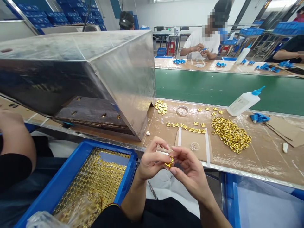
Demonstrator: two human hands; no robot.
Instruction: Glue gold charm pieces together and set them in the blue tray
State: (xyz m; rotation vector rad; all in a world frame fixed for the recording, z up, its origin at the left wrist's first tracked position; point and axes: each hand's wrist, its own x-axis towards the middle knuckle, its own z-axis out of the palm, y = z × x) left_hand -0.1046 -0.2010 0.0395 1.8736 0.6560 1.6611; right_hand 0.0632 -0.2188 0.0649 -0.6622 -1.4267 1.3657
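My left hand (154, 159) pinches a small shiny gold metal piece (169, 162) between thumb and forefinger, in front of the bench edge. From the other side, the fingers of my right hand (188, 167) close around the same piece. Part of it is hidden by the fingertips, so its full shape does not show. Just beyond my hands lies a cardboard sheet (182, 142) with white tape strips and a clear ring (194, 146) on it. A row of small gold square pieces (186, 127) runs along its far side. To the right is a heap of gold rings (230, 134).
A big metal hood (123, 69) stands at left. Below it, a blue tray (78, 155) holds rows of gold pieces and a plastic bag. A white squeeze bottle (244, 103) stands beside the green conveyor belt (213, 84). Other people sit across the belt and at far left.
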